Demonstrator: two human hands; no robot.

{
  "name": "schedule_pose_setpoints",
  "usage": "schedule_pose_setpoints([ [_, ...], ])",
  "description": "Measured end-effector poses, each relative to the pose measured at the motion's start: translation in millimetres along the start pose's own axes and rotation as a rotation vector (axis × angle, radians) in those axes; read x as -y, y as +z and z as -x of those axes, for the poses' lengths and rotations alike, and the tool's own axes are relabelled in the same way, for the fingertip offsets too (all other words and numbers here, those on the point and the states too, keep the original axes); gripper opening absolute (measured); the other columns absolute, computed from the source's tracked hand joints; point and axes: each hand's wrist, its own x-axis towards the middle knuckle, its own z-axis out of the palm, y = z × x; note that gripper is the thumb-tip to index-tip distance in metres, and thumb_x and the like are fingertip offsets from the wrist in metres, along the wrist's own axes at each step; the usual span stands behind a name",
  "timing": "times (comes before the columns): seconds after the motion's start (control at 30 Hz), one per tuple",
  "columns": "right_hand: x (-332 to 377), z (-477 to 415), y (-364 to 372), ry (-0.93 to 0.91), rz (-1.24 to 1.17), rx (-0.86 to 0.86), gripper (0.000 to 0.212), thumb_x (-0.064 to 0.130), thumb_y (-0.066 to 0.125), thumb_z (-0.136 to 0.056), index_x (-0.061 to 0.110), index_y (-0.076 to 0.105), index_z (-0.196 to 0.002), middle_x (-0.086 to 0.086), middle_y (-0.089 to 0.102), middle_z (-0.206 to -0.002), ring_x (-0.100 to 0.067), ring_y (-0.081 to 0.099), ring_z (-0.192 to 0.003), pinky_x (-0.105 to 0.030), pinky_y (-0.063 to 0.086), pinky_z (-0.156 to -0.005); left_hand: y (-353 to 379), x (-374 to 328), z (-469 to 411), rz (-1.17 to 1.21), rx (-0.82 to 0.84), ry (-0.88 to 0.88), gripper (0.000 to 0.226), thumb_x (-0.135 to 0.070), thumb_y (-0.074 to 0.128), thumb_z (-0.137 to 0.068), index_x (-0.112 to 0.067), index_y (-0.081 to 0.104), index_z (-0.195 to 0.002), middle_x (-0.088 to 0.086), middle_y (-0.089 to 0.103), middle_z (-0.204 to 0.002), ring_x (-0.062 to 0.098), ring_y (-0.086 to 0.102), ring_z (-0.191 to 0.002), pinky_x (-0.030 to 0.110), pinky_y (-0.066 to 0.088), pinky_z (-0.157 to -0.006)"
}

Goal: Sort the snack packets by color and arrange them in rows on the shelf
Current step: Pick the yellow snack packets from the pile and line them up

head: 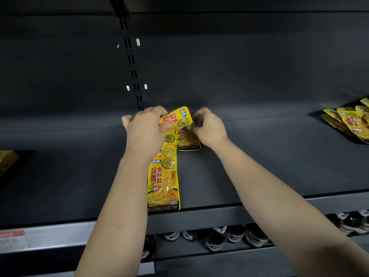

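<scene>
- The left hand (145, 128) is gripping one yellow packet (176, 118) above the shelf (259, 166).
- The right hand (210, 127) is curling over a second packet (188, 141) lying flat on the shelf; I cannot tell whether it is gripping.
- An overlapping row (163, 186) is showing at least three packets, partly covered.
- The pile (349, 121) is running off-frame, uncountable.

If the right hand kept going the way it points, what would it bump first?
Probably the raised yellow snack packet the left hand grips, just ahead of the right hand; depth is unclear.
</scene>
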Motion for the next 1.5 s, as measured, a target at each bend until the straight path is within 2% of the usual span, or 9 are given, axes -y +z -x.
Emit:
schedule_pose_setpoints([
  [0.13,7.0,8.5,-30.5,-0.043,-0.47,0.326,0.037,-0.01,0.071,-0.073,0.02,0.06,-0.092,0.001,0.057,-0.08,-0.009,0.056,-0.067,-0.025,0.045,-0.061,-0.2,-1.9,-0.9,0.326,0.025,-0.044,0.014,-0.038,0.065,-0.084,-0.028,0.059,-0.091,-0.007,0.068,-0.087,0.017,0.064,-0.078,0.04,0.045,-0.086],
  [0.23,18.3,24.0,-49.4,-0.097,-0.748,0.659,0.039,-0.007,0.07,-0.074,0.015,0.059,-0.105,-0.001,0.063,-0.09,-0.008,0.065,-0.073,-0.022,0.053,-0.068,-4.9,-4.9,1.3,0.75,0.073,-0.157,0.011,-0.035,0.069,-0.081,-0.026,0.066,-0.087,-0.001,0.072,-0.086,0.022,0.069,-0.082,0.05,0.056,-0.078],
  [0.43,36.1,38.3,-47.4,-0.121,-0.843,0.364,0.026,0.007,0.066,-0.087,-0.001,0.063,-0.112,-0.016,0.07,-0.101,-0.03,0.067,-0.093,-0.053,0.053,-0.089,-9.8,-13.0,5.3,1.014,0.271,-0.204,0.008,-0.018,0.066,-0.09,-0.013,0.066,-0.096,0.003,0.073,-0.091,0.015,0.07,-0.081,0.034,0.058,-0.072],
  [0.63,16.9,35.9,-46.2,0.015,-0.782,0.237,0.007,0.014,0.068,-0.088,0.008,0.067,-0.084,-0.007,0.072,-0.08,-0.026,0.065,-0.077,-0.047,0.051,-0.08,-2.0,-1.9,4.8,0.345,0.141,-0.076,0.025,-0.048,0.061,-0.088,-0.024,0.064,-0.083,-0.009,0.066,-0.077,0.014,0.062,-0.074,0.043,0.052,-0.08],
  [0.8,3.7,38.4,-37.0,0.242,-0.639,0.252,0.01,0.016,0.074,-0.084,0.012,0.065,-0.083,-0.003,0.067,-0.073,-0.013,0.057,-0.059,-0.024,0.043,-0.056,3.3,6.1,1.9,-0.017,0.14,-0.011,0.02,-0.046,0.059,-0.09,-0.027,0.064,-0.097,-0.007,0.069,-0.097,0.017,0.061,-0.096,0.039,0.032,-0.093],
  [1.07,1.4,38.7,-34.3,0.243,-0.509,0.329,0.016,0.005,0.076,-0.079,0.015,0.064,-0.081,-0.001,0.064,-0.074,-0.009,0.054,-0.058,-0.015,0.04,-0.047,6.6,7.0,2.2,-0.138,0.146,0.02,0.022,-0.042,0.062,-0.09,-0.027,0.063,-0.106,-0.005,0.065,-0.107,0.019,0.061,-0.102,0.039,0.029,-0.093],
  [1.23,-1.1,36.7,-28.4,0.237,-0.424,0.308,0.037,0.005,0.079,-0.076,-0.003,0.063,-0.109,-0.004,0.062,-0.074,-0.002,0.05,-0.039,-0.015,0.031,-0.037,9.1,4.3,3.5,-0.169,0.17,0.026,0.019,-0.04,0.061,-0.09,-0.028,0.064,-0.105,-0.005,0.065,-0.106,0.02,0.061,-0.101,0.04,0.028,-0.094],
  [1.37,-0.1,37.5,-25.5,0.209,-0.387,0.302,0.033,0.004,0.08,-0.075,-0.001,0.064,-0.104,-0.005,0.063,-0.072,-0.012,0.053,-0.055,-0.013,0.035,-0.041,10.1,4.3,3.8,-0.175,0.184,0.013,0.019,-0.039,0.061,-0.09,-0.028,0.064,-0.106,-0.004,0.065,-0.106,0.02,0.061,-0.1,0.039,0.027,-0.093],
  [1.5,-3.2,36.5,-18.4,0.19,-0.365,0.285,0.035,0.005,0.086,-0.067,0.0,0.067,-0.096,-0.005,0.069,-0.077,-0.019,0.064,-0.072,-0.027,0.048,-0.067,9.9,2.9,5.7,-0.17,0.19,0.013,0.019,-0.039,0.061,-0.09,-0.028,0.064,-0.106,-0.004,0.065,-0.106,0.02,0.061,-0.1,0.04,0.027,-0.094],
])
